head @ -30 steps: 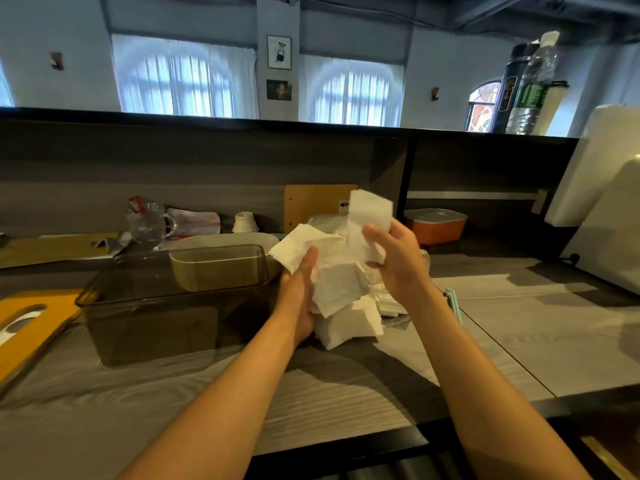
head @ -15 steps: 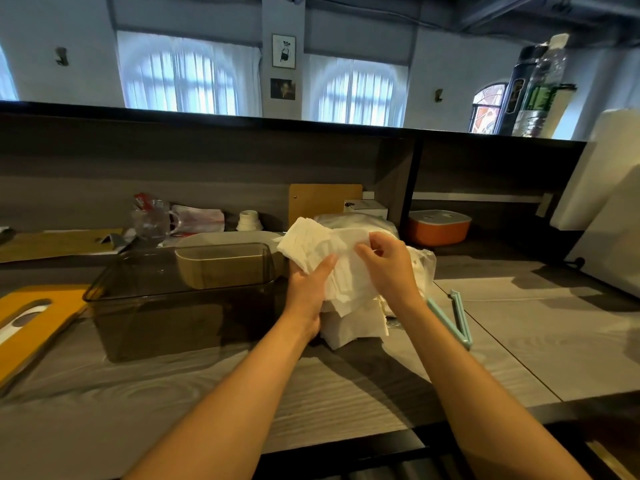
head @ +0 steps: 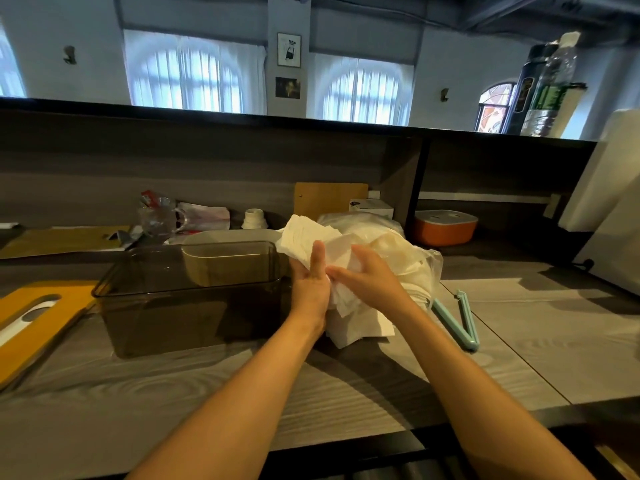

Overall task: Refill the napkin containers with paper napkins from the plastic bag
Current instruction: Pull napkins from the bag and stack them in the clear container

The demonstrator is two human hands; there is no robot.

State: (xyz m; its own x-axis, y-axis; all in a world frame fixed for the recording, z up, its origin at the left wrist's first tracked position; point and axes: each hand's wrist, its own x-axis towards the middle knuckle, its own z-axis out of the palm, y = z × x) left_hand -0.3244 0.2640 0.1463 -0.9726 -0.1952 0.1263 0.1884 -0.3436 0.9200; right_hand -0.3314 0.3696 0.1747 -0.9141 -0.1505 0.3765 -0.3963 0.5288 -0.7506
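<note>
Head view: both hands clasp the napkin stack [head: 304,239] just right of the smoky container [head: 180,306]; left hand [head: 311,289] grips underneath, right hand [head: 367,277] presses atop.

Grey wood-grain counter [head: 145,407] below a dark raised back ledge [head: 242,114]. Beyond, pale blue-grey wall [head: 460,60] with two arched white-curtained windows [head: 194,77], bright with daylight; two small framed pictures [head: 289,50] between them.
</note>
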